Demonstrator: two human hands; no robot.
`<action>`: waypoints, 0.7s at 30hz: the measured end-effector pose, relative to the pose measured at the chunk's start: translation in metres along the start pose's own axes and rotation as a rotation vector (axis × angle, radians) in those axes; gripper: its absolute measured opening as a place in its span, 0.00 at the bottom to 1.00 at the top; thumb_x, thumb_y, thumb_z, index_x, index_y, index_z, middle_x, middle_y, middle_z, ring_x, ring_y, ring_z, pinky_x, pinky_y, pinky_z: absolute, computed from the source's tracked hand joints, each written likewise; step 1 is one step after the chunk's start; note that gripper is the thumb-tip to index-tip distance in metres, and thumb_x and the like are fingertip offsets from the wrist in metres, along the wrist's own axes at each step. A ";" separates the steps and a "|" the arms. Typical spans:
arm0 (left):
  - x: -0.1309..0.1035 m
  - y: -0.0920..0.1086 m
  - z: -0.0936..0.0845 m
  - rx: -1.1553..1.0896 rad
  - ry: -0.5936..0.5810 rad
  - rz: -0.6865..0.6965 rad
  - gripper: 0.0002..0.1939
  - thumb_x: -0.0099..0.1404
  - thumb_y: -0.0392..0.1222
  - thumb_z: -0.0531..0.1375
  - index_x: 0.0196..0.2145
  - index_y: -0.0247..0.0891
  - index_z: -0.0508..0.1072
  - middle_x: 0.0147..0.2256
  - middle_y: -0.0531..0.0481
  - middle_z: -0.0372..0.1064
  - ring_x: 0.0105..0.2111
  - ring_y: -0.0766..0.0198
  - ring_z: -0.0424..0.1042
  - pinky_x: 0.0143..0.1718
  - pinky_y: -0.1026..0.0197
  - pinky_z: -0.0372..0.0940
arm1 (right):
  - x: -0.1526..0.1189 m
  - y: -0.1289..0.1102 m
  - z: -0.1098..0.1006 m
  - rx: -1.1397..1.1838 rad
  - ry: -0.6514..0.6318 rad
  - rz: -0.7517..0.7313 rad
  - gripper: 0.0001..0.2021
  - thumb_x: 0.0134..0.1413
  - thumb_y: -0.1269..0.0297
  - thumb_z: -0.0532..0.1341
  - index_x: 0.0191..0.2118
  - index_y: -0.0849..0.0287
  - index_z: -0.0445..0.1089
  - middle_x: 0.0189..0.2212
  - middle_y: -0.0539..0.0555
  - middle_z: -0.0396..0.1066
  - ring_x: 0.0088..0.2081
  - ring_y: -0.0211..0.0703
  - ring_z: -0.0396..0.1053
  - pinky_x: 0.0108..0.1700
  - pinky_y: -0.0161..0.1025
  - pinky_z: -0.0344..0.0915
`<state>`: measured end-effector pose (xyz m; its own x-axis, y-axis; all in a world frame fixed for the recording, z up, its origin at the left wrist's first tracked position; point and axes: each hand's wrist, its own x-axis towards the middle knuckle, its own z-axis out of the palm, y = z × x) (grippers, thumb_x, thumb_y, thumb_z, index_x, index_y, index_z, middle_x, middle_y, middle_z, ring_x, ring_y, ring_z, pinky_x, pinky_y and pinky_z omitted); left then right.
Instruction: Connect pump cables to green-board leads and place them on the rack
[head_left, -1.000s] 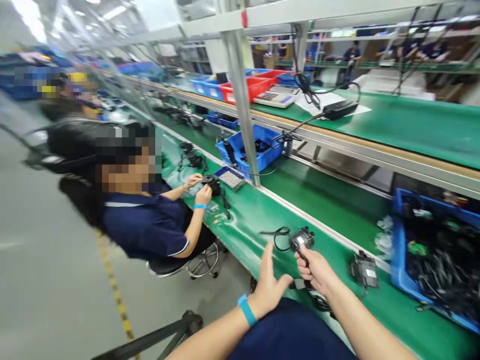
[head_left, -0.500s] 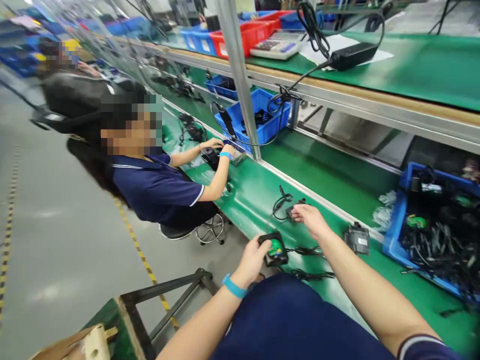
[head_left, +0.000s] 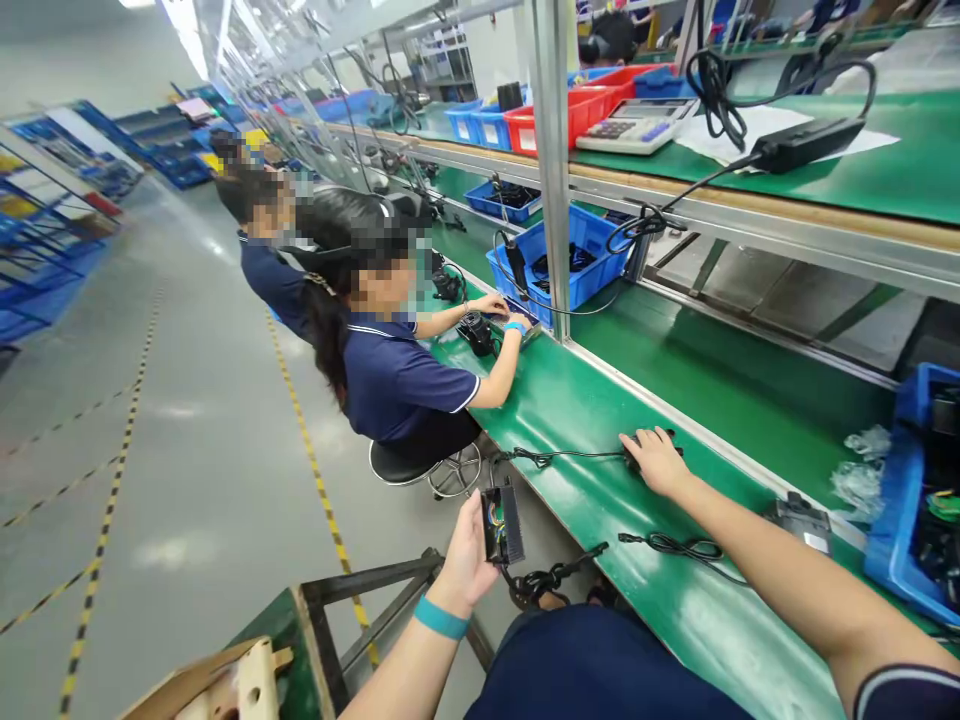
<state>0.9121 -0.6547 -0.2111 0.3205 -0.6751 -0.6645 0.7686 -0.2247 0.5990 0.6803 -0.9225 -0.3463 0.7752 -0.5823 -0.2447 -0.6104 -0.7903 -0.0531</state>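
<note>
My left hand (head_left: pixel 469 550) holds up an opened black electronic unit (head_left: pixel 511 528) beyond the bench edge. A green circuit board and coloured wires show inside its casing, and a ribbed side faces right. A bundled black cable (head_left: pixel 544 582) hangs below it. On the green bench, my right hand (head_left: pixel 657 462) is closed over a small black device (head_left: pixel 634 462), mostly hidden under the fingers. From it a thin black cable (head_left: pixel 577 455) runs left to the bench edge. Another coiled black cable (head_left: pixel 675 545) lies nearer me, below the right forearm.
A dark grey device (head_left: pixel 801 520) and clear plastic scraps (head_left: pixel 862 470) lie by a blue bin (head_left: pixel 885 520) at right. A seated co-worker (head_left: pixel 405 370) works to the left. A metal post (head_left: pixel 551 180) and shelf edge (head_left: pixel 750 212) stand ahead. A wooden-topped cart (head_left: pixel 277 640) is lower left.
My view has turned left and up. The opened unit in my left hand has tilted and moved away from the bench. The right hand has come down flatter over the small device, its cable now stretched out.
</note>
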 end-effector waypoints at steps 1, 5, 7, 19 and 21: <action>-0.004 0.004 -0.006 0.017 -0.009 -0.019 0.27 0.61 0.66 0.60 0.34 0.34 0.73 0.25 0.48 0.69 0.29 0.60 0.73 0.34 0.60 0.70 | 0.007 -0.001 -0.004 0.020 -0.046 0.022 0.34 0.52 0.81 0.55 0.67 0.64 0.58 0.54 0.69 0.64 0.58 0.59 0.60 0.65 0.54 0.44; -0.024 0.028 -0.033 0.204 0.062 0.006 0.27 0.56 0.65 0.66 0.28 0.35 0.69 0.22 0.51 0.64 0.25 0.65 0.68 0.29 0.64 0.64 | 0.023 -0.013 -0.018 0.067 -0.126 0.126 0.30 0.44 0.79 0.62 0.57 0.70 0.65 0.48 0.70 0.68 0.52 0.61 0.63 0.55 0.50 0.54; -0.039 0.042 -0.048 0.361 0.038 0.062 0.26 0.52 0.61 0.70 0.26 0.35 0.67 0.22 0.54 0.62 0.23 0.69 0.63 0.26 0.67 0.60 | 0.025 -0.023 -0.026 0.085 -0.109 0.163 0.26 0.43 0.75 0.65 0.52 0.70 0.67 0.46 0.70 0.69 0.51 0.60 0.64 0.52 0.49 0.55; -0.134 0.108 -0.109 0.483 0.348 0.547 0.23 0.58 0.59 0.62 0.25 0.38 0.58 0.24 0.55 0.50 0.26 0.69 0.51 0.27 0.66 0.52 | 0.048 -0.128 -0.069 0.756 0.165 -0.079 0.36 0.43 0.44 0.65 0.55 0.59 0.60 0.49 0.61 0.71 0.48 0.55 0.71 0.50 0.48 0.66; -0.155 0.126 -0.106 0.458 0.467 0.692 0.19 0.59 0.54 0.60 0.24 0.37 0.59 0.24 0.55 0.51 0.26 0.70 0.51 0.26 0.67 0.52 | 0.079 -0.155 -0.089 0.775 0.162 -0.097 0.42 0.38 0.36 0.65 0.55 0.60 0.62 0.49 0.65 0.71 0.47 0.61 0.72 0.48 0.53 0.68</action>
<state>1.0172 -0.5039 -0.0799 0.8880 -0.4351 -0.1486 0.0652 -0.2008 0.9775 0.8509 -0.8636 -0.2709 0.8083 -0.5853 -0.0639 -0.4320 -0.5158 -0.7398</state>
